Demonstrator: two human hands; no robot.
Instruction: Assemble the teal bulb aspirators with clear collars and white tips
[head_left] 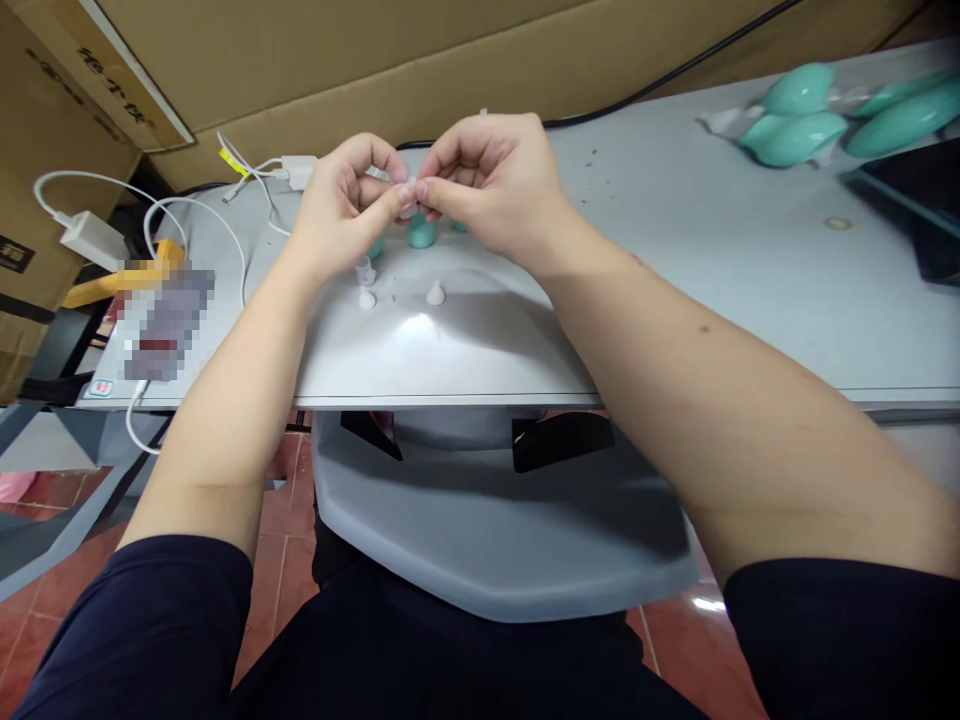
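Above the grey table (675, 250), the left hand (341, 205) and right hand (487, 180) meet fingertip to fingertip, pinching one small whitish piece (407, 205) between them (too small to make out). Just below the hands, small white nozzles (435, 293) stand on the table; teal bulbs (421, 233) sit behind them. More teal bulbs in bags (802, 120) lie far right of the hands, white charger cables (225, 200) to their left.

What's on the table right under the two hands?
Under the left hand and right hand, teal pieces peek out, mostly covered. Nearer on the table sit small white parts. The pinched piece is hidden by fingertips.
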